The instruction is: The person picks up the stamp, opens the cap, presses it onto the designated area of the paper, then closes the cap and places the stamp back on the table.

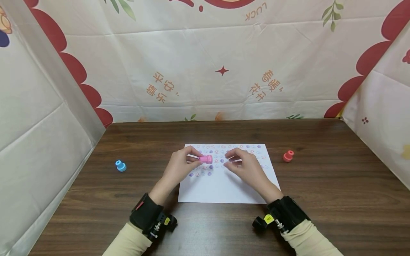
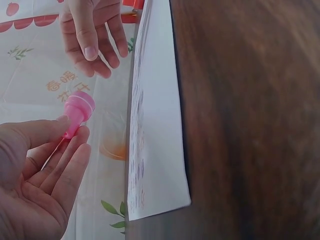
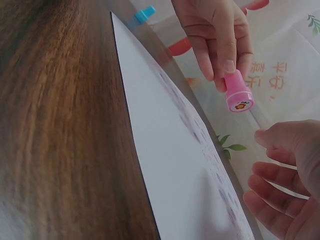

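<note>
My left hand (image 1: pixel 182 164) pinches a pink toy stamp (image 1: pixel 206 159) by its narrow end, above a white sheet of paper (image 1: pixel 221 188). The stamp lies sideways, its wide end toward my right hand; a small flower picture shows on that end in the right wrist view, where the stamp (image 3: pixel 239 95) hangs from thumb and fingers. My right hand (image 1: pixel 245 165) holds nothing, its fingers loosely bent and apart from the stamp. Rows of small purple, red and blue stamped prints (image 1: pixel 209 174) cover the far part of the paper.
A blue stamp (image 1: pixel 120 166) stands on the brown wooden table (image 1: pixel 80 213) left of the paper. To the right stands a red stamp (image 1: pixel 288 156). Printed white cloth (image 1: pixel 205 71) hangs behind the table and at both sides.
</note>
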Motion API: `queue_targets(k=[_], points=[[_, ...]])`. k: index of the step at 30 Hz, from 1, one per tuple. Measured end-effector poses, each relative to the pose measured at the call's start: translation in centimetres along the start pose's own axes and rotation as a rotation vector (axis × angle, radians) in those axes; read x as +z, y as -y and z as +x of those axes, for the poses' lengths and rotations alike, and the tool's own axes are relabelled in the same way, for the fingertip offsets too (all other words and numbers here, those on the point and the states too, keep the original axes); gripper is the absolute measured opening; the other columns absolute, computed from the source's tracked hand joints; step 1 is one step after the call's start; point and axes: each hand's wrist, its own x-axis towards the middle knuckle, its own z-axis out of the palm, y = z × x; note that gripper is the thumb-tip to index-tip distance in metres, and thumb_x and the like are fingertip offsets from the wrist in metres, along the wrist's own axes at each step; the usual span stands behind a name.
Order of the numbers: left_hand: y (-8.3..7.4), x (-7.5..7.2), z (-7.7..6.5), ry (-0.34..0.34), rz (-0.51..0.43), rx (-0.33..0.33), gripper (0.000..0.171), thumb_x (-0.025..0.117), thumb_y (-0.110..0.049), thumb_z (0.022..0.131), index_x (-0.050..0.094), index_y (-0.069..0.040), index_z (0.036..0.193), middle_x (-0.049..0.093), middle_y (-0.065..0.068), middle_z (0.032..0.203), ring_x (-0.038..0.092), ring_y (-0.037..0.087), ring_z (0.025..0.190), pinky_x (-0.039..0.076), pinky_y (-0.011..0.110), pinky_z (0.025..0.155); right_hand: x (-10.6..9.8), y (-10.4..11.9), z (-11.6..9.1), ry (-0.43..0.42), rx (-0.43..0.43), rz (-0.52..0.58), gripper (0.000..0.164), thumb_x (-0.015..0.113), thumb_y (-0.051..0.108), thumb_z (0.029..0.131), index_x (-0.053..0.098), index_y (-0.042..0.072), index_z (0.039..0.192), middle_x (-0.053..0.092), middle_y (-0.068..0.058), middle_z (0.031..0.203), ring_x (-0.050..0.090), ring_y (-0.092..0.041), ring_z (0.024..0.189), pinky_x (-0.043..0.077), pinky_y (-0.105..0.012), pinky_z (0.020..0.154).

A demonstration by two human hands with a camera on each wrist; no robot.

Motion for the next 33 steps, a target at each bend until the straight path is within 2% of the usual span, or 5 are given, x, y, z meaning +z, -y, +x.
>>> queue_targets(k=[10, 22, 33], points=[[0.2, 0.2, 0.0, 0.012, -0.015, 0.038, 0.016, 0.077, -0.007, 0.079, 0.068, -0.009, 0.092, 0.072, 0.008, 0.097, 0.071, 0.019, 0.085, 0.06, 0.042, 0.079, 0.5, 0.1, 0.0, 0.006, -0.012, 0.024, 0.026, 0.076, 0.012, 0.08, 0.064, 0.005, 0.103, 0.071, -0.014, 0.102, 0.067, -0.022, 0.089, 0.06, -0.044, 0.08], [0.0, 0.5, -0.2, 0.033, -0.05, 0.044, 0.018, 0.076, -0.005, 0.079, 0.067, -0.009, 0.093, 0.072, 0.008, 0.096, 0.071, 0.019, 0.086, 0.061, 0.043, 0.077, 1.0, 0.3, 0.0, 0.023, -0.027, 0.035, 0.028, 0.076, 0.017, 0.081, 0.064, 0.005, 0.102, 0.071, -0.013, 0.101, 0.068, -0.021, 0.091, 0.06, -0.042, 0.08], [-0.2, 0.7, -0.4, 0.055, -0.075, 0.058, 0.017, 0.075, -0.004, 0.08, 0.066, -0.009, 0.093, 0.072, 0.008, 0.098, 0.071, 0.02, 0.087, 0.061, 0.043, 0.076, 1.3, 0.5, -0.1, 0.083, -0.027, 0.068, 0.035, 0.074, 0.028, 0.083, 0.064, 0.008, 0.109, 0.07, -0.008, 0.109, 0.067, -0.019, 0.094, 0.059, -0.041, 0.082]])
